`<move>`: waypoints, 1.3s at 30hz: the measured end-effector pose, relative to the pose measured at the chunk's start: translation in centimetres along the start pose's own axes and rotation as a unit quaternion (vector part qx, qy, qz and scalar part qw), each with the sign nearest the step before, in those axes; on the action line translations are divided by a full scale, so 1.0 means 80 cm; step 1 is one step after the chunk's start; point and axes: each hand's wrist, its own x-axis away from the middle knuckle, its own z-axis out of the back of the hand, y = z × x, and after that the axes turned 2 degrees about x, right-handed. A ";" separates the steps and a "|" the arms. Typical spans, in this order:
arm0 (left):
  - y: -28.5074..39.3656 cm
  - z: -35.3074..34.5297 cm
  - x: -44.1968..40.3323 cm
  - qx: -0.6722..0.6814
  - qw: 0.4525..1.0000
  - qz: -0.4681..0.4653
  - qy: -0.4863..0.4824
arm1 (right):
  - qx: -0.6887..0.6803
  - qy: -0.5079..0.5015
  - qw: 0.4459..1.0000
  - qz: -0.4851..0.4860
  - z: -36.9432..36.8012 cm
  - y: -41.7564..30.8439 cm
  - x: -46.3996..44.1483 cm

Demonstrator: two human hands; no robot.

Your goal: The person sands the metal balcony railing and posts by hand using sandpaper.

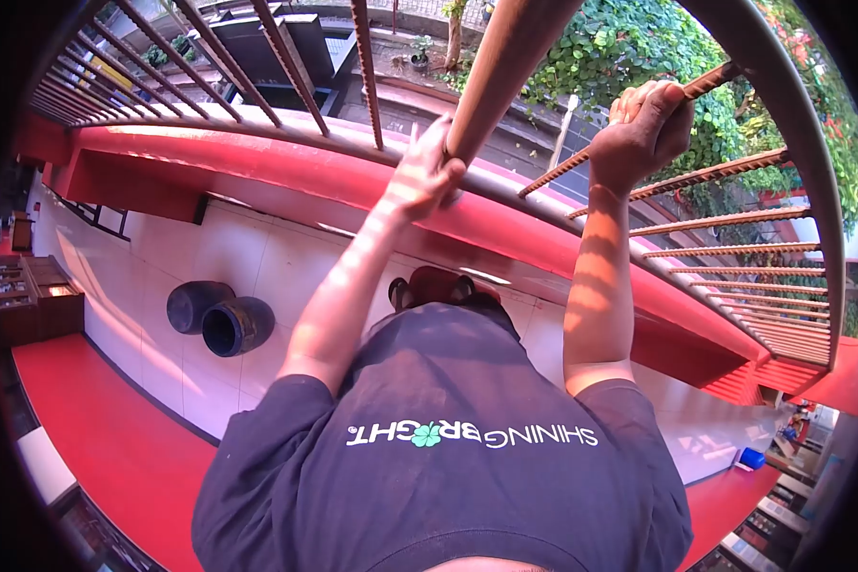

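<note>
My left hand (pixel 421 176) is closed around the lower end of a thick brown metal post (pixel 505 76), just where it meets the bottom rail of a railing. Part of its fingers is hidden behind the post. Further right and higher, my right hand (pixel 650 124) is wrapped in a fist round a thin ribbed metal bar (pixel 558 174). That bar sticks out on both sides of the fist, running from the bottom rail to the curved top rail (pixel 815 124). Whether either hand also holds a cloth or something small cannot be made out.
A red ledge (pixel 286 176) runs under the railing. Two dark round pots (pixel 238 326) stand on the pale floor (pixel 162 372) at left, near a wooden cabinet (pixel 52 296). Beyond the bars are leafy plants (pixel 620 48) and steps. A blue object (pixel 751 459) lies at far right.
</note>
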 end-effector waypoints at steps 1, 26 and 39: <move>0.024 0.011 -0.008 -0.021 0.999 -0.038 0.027 | -0.003 0.000 1.000 -0.006 0.000 -0.001 0.001; 0.003 -0.071 0.056 -0.289 0.951 0.067 0.090 | -0.033 0.011 0.999 -0.021 -0.007 -0.007 0.003; 0.015 -0.120 0.114 -0.078 0.933 0.166 0.310 | -0.061 -0.027 0.997 -0.025 0.002 -0.002 0.001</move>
